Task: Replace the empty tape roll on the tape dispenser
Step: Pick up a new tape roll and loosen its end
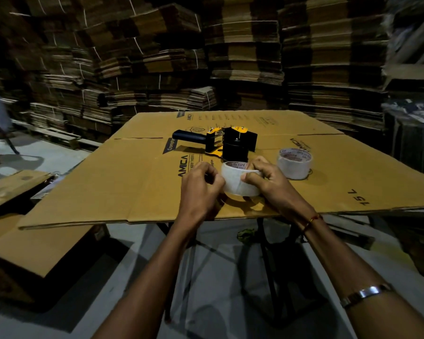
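Mid-task, by my read: the tape dispenser (220, 144) lies on its side at 12 o'clock on the cardboard-covered tabletop (137, 192), spindle apparently bare — old core seems off, new roll not yet mounted. Both hands hold a new tape roll (239, 182) just in front of it; right hand (271, 184) grips it, left hand (201, 185) fingers pinch at its rim, prob. hunting the tape end. Spare roll (294, 165) sits at 2 o'clock — nothing blocks the dispenser.
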Available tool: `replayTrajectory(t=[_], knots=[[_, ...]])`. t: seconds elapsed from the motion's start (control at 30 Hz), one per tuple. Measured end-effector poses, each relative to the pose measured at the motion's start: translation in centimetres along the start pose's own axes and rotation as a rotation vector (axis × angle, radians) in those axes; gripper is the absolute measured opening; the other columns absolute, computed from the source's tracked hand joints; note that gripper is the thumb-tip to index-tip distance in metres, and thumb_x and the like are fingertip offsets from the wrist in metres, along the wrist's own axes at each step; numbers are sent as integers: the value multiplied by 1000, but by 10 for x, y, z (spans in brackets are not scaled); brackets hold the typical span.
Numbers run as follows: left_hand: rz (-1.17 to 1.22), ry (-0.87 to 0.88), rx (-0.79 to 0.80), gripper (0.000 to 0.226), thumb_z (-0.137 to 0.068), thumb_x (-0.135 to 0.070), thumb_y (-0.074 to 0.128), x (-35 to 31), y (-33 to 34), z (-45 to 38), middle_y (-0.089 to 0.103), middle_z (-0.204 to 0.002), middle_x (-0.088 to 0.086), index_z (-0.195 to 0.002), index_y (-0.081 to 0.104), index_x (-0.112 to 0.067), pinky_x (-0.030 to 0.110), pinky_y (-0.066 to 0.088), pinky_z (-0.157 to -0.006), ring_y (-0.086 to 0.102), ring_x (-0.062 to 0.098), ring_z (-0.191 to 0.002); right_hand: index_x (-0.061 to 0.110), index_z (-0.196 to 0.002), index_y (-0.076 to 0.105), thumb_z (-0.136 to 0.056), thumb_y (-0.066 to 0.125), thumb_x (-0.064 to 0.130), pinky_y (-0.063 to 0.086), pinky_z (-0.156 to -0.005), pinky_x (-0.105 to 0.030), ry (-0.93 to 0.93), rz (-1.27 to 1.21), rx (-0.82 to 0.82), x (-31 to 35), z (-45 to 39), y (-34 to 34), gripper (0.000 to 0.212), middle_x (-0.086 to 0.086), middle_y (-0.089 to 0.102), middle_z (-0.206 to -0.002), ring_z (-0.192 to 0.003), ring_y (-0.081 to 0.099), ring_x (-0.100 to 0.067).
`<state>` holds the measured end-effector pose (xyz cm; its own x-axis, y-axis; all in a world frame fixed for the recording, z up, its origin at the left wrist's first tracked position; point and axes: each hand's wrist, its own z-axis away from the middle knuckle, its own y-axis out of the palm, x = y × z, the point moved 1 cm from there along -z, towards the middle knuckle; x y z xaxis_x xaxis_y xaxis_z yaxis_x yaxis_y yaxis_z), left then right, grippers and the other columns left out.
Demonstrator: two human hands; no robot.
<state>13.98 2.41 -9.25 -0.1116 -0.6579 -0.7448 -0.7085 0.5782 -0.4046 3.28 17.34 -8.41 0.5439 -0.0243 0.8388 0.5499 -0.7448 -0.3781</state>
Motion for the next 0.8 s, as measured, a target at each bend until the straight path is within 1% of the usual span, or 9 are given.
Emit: replayTrajectory(t=[0.1,0.2,0.23,0.33,0.47,0.53,0.6,0.7,0.8], knots=[[198,-205,147,13,-75,-35,62,5,-8,-7,62,-104,3,-78,59,-23,64,57,-74,67,31,-95,1,-89,55,-78,60,42,44,-67,-11,5,3,-25,0,-1,1,43,-3,44,-107,-92,49,-4],[215,-202,176,11,-77,-29,65,2,-8,-8,58,-114,1,-78,59,-20,61,57,-80,64,25,-104,15,-90,57,-84,57,30,50,-77,-19,27,39,-81,-2,-1,-1,16,-5,41,-123,-115,46,-10],[183,-168,157,9,-81,-22,65,1,-8,-7,58,-114,1,-79,59,-16,58,58,-82,62,21,-107,22,-90,57,-87,56,24,52,-83,-25,32,57,-77,-1,0,-2,3,-3,40,-126,-122,44,-15],[66,-83,91,8,-84,-14,65,0,-5,-8,57,-114,4,-80,60,-12,47,54,-89,56,19,-111,31,-99,60,-94,60,16,50,-98,-37,37,164,-29,-5,1,-2,15,5,36,-138,-134,38,-16],[-7,24,124,11,-88,-16,66,-2,1,-6,53,-114,5,-83,59,-10,18,52,-84,52,16,-108,21,-106,64,-90,70,42,42,-92,-15,33,251,-28,-3,1,2,27,5,35,-146,-131,38,-8],[-51,59,120,11,-89,-16,65,-4,3,-4,52,-110,4,-85,60,-7,3,44,-75,50,13,-101,17,-103,65,-87,71,46,42,-94,-20,45,277,-58,-5,1,1,34,4,37,-147,-130,40,-10],[-98,78,95,10,-89,-15,64,-3,3,-4,52,-104,5,-85,58,-8,11,48,-75,50,15,-95,12,-109,67,-84,74,48,48,-99,-29,60,282,-58,-8,-1,-1,44,5,39,-146,-130,44,-12],[-86,72,33,10,-84,-10,63,-1,2,-4,58,-98,8,-79,55,-11,44,55,-79,57,22,-91,14,-118,69,-74,75,57,57,-95,-45,77,205,-49,-8,1,-1,62,11,41,-142,-128,49,-14],[8,5,1,8,-83,-7,62,-1,-1,-4,67,-98,8,-78,56,-6,49,58,-74,65,23,-91,9,-117,69,-76,77,47,57,-94,-50,82,137,-36,-6,2,-4,57,12,43,-141,-128,50,-14]])
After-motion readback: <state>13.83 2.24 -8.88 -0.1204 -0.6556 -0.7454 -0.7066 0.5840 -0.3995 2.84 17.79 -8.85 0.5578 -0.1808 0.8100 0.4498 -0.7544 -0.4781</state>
